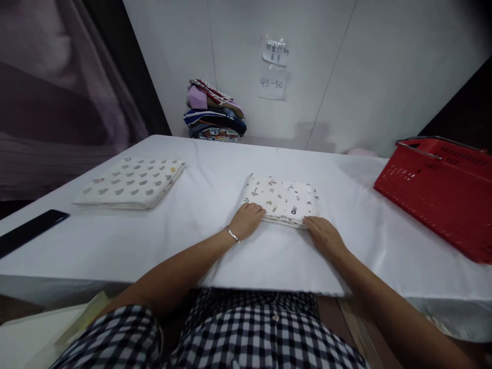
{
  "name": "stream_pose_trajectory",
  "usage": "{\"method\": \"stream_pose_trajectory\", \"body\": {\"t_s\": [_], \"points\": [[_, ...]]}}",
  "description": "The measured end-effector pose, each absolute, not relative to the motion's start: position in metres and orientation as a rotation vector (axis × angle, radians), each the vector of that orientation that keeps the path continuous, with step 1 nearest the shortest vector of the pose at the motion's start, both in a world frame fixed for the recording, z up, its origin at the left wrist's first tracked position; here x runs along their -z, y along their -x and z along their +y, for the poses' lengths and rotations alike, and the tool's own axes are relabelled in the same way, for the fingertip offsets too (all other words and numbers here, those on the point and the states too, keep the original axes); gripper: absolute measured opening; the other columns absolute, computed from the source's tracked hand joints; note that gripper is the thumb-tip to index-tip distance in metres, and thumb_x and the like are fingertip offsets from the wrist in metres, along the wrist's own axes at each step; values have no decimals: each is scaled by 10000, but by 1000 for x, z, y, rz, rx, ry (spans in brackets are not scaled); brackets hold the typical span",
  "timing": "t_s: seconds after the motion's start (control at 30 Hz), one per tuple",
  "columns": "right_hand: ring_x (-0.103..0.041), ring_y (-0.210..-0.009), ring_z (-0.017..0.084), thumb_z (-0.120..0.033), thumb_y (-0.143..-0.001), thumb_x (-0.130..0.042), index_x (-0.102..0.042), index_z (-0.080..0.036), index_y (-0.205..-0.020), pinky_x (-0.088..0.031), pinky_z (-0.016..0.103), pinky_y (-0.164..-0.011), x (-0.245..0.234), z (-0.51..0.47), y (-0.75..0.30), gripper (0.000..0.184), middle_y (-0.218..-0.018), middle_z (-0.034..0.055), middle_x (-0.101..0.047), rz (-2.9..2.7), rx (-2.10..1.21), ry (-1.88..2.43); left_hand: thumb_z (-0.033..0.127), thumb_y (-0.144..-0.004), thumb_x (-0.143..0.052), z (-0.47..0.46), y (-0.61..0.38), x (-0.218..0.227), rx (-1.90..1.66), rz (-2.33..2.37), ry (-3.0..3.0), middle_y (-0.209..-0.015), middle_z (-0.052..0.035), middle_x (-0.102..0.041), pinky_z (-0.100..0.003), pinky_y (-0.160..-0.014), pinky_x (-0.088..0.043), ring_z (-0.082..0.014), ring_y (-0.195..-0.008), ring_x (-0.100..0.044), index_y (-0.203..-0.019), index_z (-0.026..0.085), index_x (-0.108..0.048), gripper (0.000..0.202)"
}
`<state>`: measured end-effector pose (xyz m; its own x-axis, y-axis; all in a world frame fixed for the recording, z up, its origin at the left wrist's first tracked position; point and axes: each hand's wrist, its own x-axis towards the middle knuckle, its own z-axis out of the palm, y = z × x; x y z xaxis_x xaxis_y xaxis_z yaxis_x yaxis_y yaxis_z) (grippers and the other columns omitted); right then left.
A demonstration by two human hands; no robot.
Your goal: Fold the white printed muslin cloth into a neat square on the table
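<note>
A folded white cloth with small printed figures [282, 200] lies flat in the middle of the white table [207, 241]. My left hand [248, 219] rests on the cloth's near left corner, fingers curled over its edge. My right hand [323, 233] touches the near right corner, fingers bent against the folded edge. Neither hand lifts the cloth; both press at its near side. A thin bracelet circles my left wrist.
A second folded cloth with grey shapes [132, 183] lies at the left. A dark phone [28, 230] sits near the left edge. A stack of folded fabrics [213, 113] stands against the back wall. A red plastic basket [442, 189] occupies the right side.
</note>
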<state>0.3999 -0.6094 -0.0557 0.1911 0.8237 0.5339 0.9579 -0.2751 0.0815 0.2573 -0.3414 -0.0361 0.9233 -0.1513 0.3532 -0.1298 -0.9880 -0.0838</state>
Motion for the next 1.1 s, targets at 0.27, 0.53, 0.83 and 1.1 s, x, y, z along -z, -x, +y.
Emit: {"method": "stream_pose_trajectory", "body": {"t_s": [0.27, 0.53, 0.83, 1.1], "points": [[-524, -1097, 255, -66, -823, -389, -552, -142, -1160, -413, 481, -937, 54, -620, -421, 382, -1146, 132, -602, -1632, 671, 2232, 239, -884, -477, -353, -253, 32, 580, 294, 3176, -1017, -63, -587, -340, -824, -378, -190, -949, -501, -1058, 180, -546, 196], [-563, -1023, 229, -187, -892, -442, -605, -182, -1088, -411, 433, -908, 34, -577, -398, 254, -1081, 101, -638, -1583, 559, 2131, 250, -900, -444, -334, -240, 35, 844, 113, 3259, -945, -62, -598, -328, -751, -398, -183, -899, -499, -983, 181, -601, 191], [-586, -892, 203, -213, -900, -466, -659, -198, -990, -440, 364, -802, 23, -511, -373, 214, -965, 72, -669, -1739, 256, 1983, 255, -818, -564, -319, -224, 32, 862, -170, 3426, -931, -24, -601, -296, -731, -456, -161, -867, -528, -956, 220, -627, 155], [-551, -841, 208, -240, -903, -473, -669, -183, -998, -431, 355, -744, 30, -487, -362, 225, -917, 86, -648, -1722, 239, 2026, 262, -829, -535, -318, -223, 33, 765, -249, 3522, -857, 2, -617, -265, -734, -446, -140, -831, -559, -942, 234, -633, 153]]}}
